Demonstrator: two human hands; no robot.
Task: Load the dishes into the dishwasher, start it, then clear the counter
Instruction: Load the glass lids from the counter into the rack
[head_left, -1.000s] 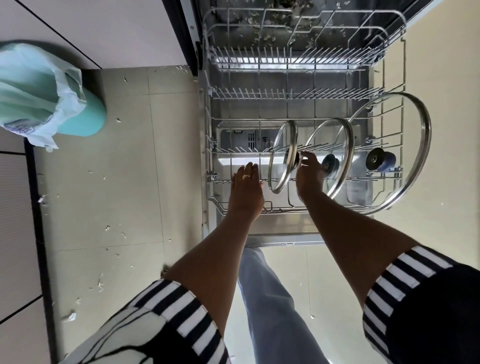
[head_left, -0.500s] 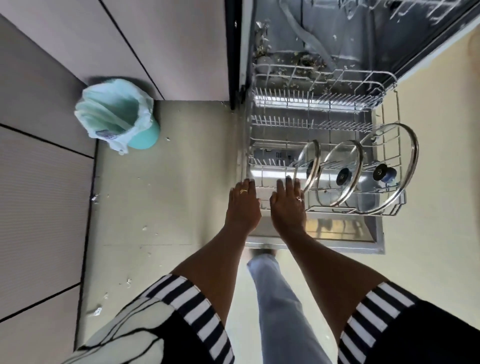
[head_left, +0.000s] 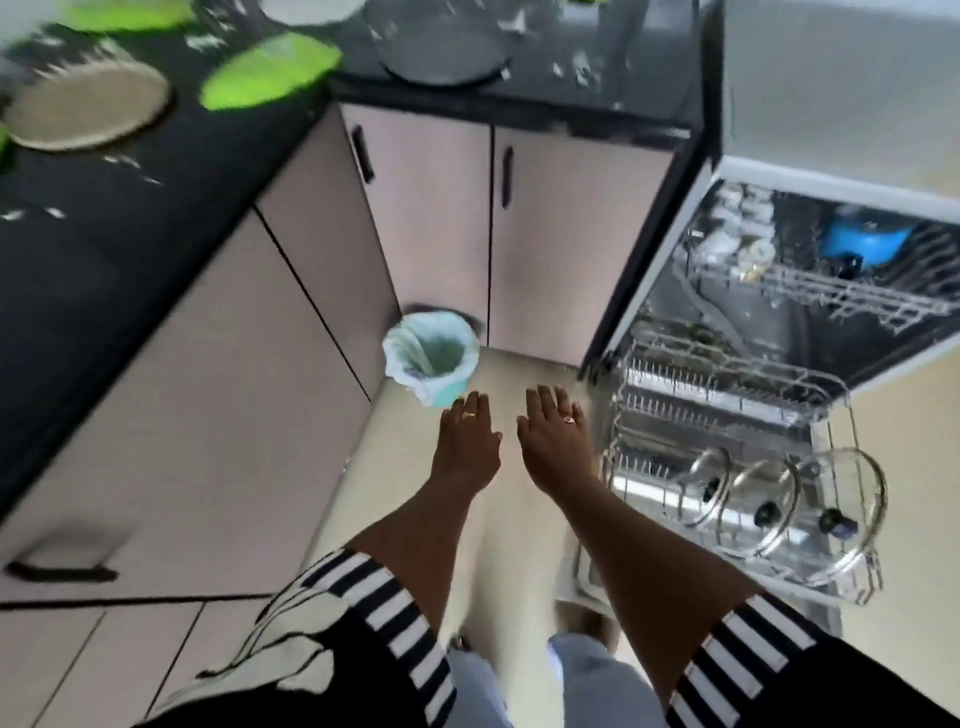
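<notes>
One head-worn view looks steeply down: worktop (head_left: 130, 218) upper left, open dishwasher (head_left: 779, 364) right, floor (head_left: 519, 519) near centre.

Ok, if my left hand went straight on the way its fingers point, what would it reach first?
Probably the lined bin, just beyond the left hand. Height is unclear, so the hand might pass over its rim instead.
</notes>
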